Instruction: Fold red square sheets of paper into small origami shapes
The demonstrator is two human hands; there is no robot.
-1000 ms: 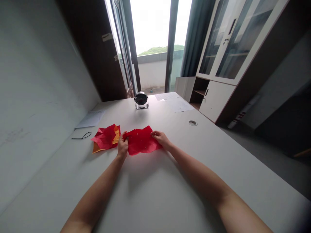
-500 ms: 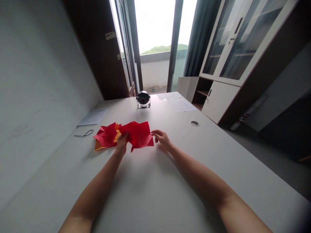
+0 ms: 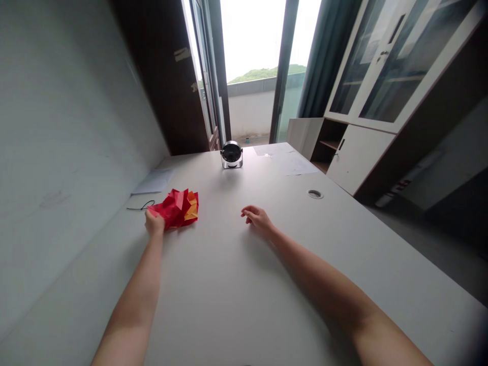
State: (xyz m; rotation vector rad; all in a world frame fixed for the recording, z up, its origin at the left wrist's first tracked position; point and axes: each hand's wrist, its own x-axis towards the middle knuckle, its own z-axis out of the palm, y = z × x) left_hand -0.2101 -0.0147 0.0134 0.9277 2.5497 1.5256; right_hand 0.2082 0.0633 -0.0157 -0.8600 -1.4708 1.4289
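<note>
Creased red paper [image 3: 173,209] with an orange-yellow sheet [image 3: 191,208] lies in a crumpled pile on the left of the table. At the pile's left edge, my left hand [image 3: 154,222] grips the red paper; some of its fingers are hidden. Whether it holds one sheet or several, I cannot tell. Well to the right of the pile, my right hand [image 3: 258,218] hovers low over the white tabletop [image 3: 221,274]. Its fingers are loosely bent and a little apart, with nothing visible in them.
A thin black cord loop [image 3: 143,206] lies just behind my left hand, near the wall. White paper [image 3: 153,181] is further back there. A round black and silver device [image 3: 232,154] stands at the far end. More sheets [image 3: 299,165] and a cable hole [image 3: 315,194] are on the right.
My left hand has moved left, from the single red sheet in the middle to the pile's left edge. That sheet no longer spreads beside my right hand, which stays nearly in place.
</note>
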